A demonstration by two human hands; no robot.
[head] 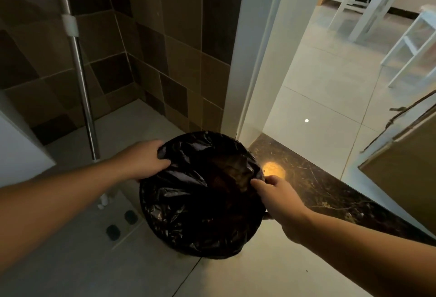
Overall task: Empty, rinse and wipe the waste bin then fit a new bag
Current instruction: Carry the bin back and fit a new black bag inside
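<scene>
Two hands are on the waste bin [200,237], which I see from above on the pale floor [247,273], close to the dark marble threshold [318,186] of the doorway. A black bag [179,193] lines the bin and is folded over its round rim, crinkled and glossy. Something brownish lies inside towards the far right of the opening; I cannot tell what it is.

My left hand [144,160] grips the bag at the far left part of the rim, thumb curled over the plastic on the inner side and the other fingers hidden beneath the edge. My right hand [276,197] is at the right part of the rim, its fingers [257,184] bent and pinching a fold of the bag just inside the edge.

Left of the bin, on the grey floor of the shower corner, sit two dark round drain covers [122,222]. A metal pole [81,79] stands upright before the brown tiled wall [179,44]. Past the white door frame [254,61] the bright tiled floor carries white furniture legs [368,13], and a cardboard box [405,155] sits at the right edge.
</scene>
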